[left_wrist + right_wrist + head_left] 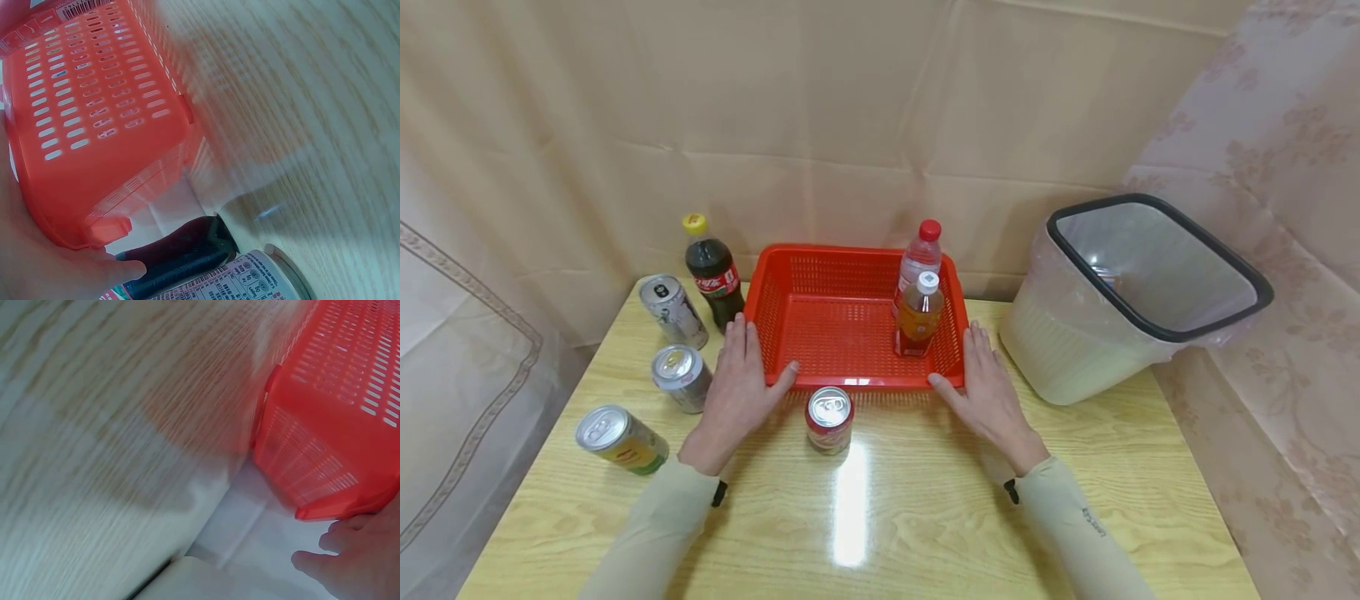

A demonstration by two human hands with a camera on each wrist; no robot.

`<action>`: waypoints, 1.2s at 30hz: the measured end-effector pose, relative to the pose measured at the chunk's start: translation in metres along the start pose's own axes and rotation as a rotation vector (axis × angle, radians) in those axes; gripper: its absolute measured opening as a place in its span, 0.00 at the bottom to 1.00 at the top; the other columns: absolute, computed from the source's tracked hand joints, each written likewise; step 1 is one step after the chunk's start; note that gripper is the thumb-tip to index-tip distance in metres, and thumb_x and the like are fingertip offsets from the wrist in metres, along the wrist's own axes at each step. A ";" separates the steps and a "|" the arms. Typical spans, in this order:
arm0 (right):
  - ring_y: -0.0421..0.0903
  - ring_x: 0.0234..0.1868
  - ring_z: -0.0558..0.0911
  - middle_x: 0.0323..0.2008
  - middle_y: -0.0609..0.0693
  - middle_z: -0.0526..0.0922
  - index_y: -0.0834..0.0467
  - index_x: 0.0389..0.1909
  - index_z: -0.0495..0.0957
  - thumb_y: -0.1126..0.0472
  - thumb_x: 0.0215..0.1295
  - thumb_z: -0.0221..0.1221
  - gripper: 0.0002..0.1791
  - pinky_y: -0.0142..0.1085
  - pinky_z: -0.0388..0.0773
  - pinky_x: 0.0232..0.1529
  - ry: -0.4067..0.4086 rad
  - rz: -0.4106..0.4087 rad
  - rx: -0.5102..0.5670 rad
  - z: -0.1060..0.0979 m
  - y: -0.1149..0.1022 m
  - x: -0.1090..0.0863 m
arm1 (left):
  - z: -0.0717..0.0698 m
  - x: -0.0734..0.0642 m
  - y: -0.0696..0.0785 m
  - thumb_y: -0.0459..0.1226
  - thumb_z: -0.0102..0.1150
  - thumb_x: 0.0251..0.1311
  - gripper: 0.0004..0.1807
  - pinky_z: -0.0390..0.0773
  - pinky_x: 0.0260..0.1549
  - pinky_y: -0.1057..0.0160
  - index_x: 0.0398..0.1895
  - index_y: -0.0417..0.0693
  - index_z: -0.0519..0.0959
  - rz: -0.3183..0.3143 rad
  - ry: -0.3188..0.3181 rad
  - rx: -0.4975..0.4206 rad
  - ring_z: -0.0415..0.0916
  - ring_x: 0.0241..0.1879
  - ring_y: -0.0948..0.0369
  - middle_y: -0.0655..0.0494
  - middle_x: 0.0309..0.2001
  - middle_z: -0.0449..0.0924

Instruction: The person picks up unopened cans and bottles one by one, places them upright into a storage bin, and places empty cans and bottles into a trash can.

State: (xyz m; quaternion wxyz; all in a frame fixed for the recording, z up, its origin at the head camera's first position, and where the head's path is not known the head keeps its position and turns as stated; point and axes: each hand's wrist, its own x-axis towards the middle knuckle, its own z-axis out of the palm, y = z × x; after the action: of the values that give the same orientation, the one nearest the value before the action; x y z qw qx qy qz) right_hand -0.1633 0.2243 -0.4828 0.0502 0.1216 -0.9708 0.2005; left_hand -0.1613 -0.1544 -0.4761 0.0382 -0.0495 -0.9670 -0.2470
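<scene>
A red plastic basket with slotted walls stands on the table between the two hands. My left hand lies along its left side, fingers straight, thumb at the front rim. At the right side, my right hand touches the basket in the same way, thumb at the front corner. Inside, toward the right, stand a bottle with a red cap and a tea-coloured drink bottle with a white cap. A red soda can is upright just in front of the basket.
Left of the basket stand a cola bottle with a yellow cap, a white can, a silver can and a yellow-green can. A lined trash bin with a black rim stands at the right. Curtains hang behind the table.
</scene>
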 end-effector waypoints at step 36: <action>0.56 0.83 0.40 0.84 0.56 0.35 0.64 0.83 0.39 0.25 0.71 0.46 0.59 0.57 0.45 0.79 -0.049 0.041 0.036 0.000 -0.001 0.000 | -0.002 -0.034 -0.003 0.48 0.60 0.67 0.45 0.55 0.71 0.30 0.79 0.33 0.56 0.075 0.314 -0.350 0.38 0.82 0.45 0.44 0.83 0.43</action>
State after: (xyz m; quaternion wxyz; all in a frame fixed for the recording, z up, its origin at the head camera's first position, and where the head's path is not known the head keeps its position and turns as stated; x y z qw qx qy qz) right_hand -0.1633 0.2236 -0.4821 0.0201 0.1076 -0.9703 0.2160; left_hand -0.1281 -0.1606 -0.4788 0.1882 -0.0523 -0.8890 -0.4141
